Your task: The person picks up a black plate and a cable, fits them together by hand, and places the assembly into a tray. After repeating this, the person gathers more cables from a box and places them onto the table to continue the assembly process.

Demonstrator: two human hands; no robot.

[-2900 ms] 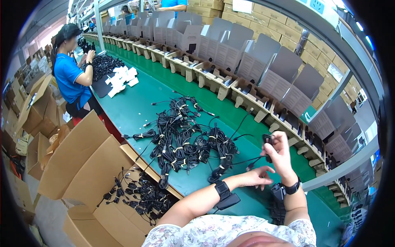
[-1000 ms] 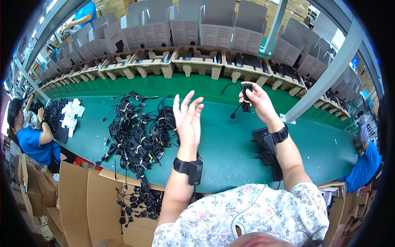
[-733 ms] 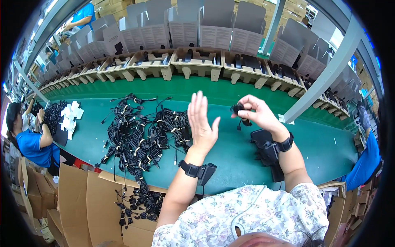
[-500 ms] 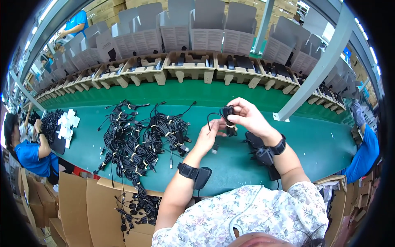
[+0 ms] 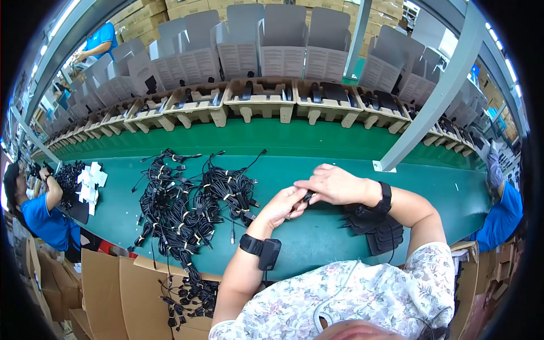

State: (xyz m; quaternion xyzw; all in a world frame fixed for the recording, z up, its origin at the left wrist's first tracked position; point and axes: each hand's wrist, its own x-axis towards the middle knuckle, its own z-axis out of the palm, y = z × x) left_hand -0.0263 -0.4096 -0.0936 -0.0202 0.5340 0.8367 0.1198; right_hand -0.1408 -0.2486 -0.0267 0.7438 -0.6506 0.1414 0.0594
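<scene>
Green bench (image 5: 340, 164): small black part (image 5: 307, 197) pinched between left hand (image 5: 281, 205) fingers and right hand (image 5: 334, 184) fingers, both closed on it.

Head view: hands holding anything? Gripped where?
Both hands meet over the green table on one small black part. The left hand pinches it at the fingertips; the right hand covers its other end. What kind of part it is cannot be told.

You are wearing one fisheye camera on your head; it is looking steeply down and forward, close over your forearms, across the green table (image 5: 317, 238) toward the row of cardboard trays (image 5: 266, 99), edges bending outward.
</scene>
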